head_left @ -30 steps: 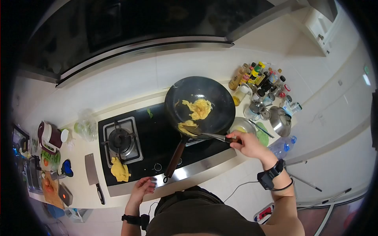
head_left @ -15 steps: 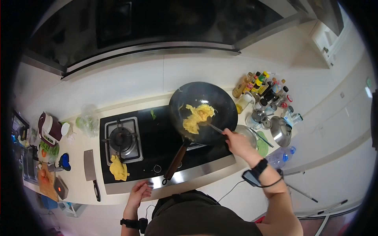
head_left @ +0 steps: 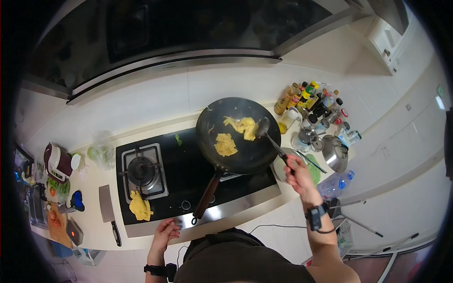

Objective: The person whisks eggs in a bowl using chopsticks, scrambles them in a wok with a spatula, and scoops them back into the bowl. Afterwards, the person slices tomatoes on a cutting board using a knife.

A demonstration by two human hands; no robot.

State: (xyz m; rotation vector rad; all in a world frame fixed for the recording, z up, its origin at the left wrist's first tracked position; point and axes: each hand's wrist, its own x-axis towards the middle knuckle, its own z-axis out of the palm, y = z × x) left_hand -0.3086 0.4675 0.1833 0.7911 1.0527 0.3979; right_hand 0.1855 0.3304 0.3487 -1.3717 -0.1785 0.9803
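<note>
My right hand (head_left: pixel 300 175) is wrapped round the handle of a metal ladle (head_left: pixel 276 145). The ladle's rounded head touches the inner right side of a dark wok (head_left: pixel 238 162), beside scrambled egg (head_left: pixel 245 126). A second clump of egg lies lower left in the wok. The wok rests on the right burner, its brown wooden handle pointing toward me. Down at the cooktop's front edge, my left hand (head_left: pixel 165 232) is empty, fingers loosely bent and apart. It is near the wok handle but does not touch it.
On the left burner's front edge lies a yellow cloth (head_left: pixel 140 206). A cleaver (head_left: pixel 109 214) lies left of the cooktop (head_left: pixel 181 160). Several sauce bottles (head_left: pixel 309 96) crowd the back right, near a metal bowl (head_left: pixel 335 153) and a plate (head_left: pixel 282 169). The range hood (head_left: pixel 174 61) hangs above.
My right hand has drawn back to the right with the ladle, whose head now shows at the wok's right side. The egg has split into two clumps. My left hand stays nearly still.
</note>
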